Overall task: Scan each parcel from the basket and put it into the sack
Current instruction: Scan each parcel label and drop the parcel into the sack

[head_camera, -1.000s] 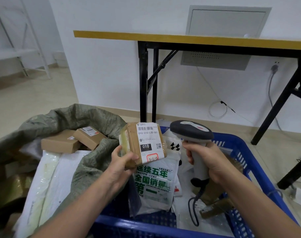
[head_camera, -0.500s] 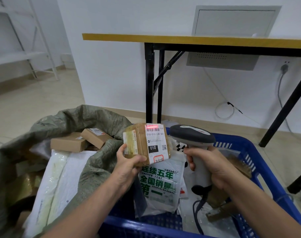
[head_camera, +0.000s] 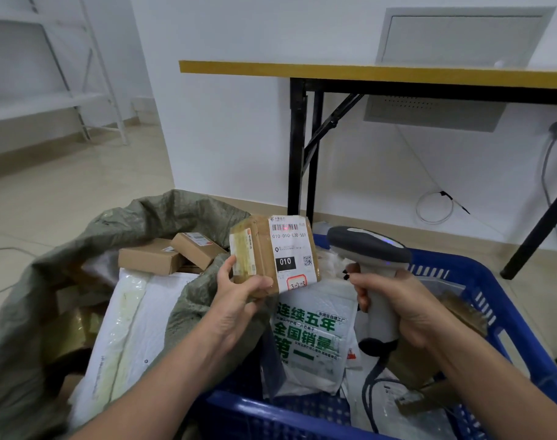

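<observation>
At the centre of the frame the left hand (head_camera: pixel 236 300) is gripping a brown taped parcel (head_camera: pixel 271 255) by its lower left corner, thumb across the front and fingers curled behind, and is holding it upright with its white label facing the camera. Just to the right, the right hand (head_camera: pixel 394 306) is wrapping its fingers round the handle of a grey scanner (head_camera: pixel 366 249), whose head is sitting close beside the parcel's right edge. Both are hovering over the blue basket (head_camera: pixel 506 300) at lower right, where a white mailer bag with green print (head_camera: pixel 309 331) is lying directly beneath the parcel and the scanner's black cable (head_camera: pixel 371 395) is trailing down among other packets. At lower left the green sack (head_camera: pixel 163 214) is gaping open, with two cardboard boxes (head_camera: pixel 150 260) and a white padded mailer (head_camera: pixel 134 315) lying inside; a fold of its rim is draping between the left forearm and the basket. Behind, a yellow-edged table (head_camera: pixel 366 73) on black legs is standing against the white wall.
</observation>
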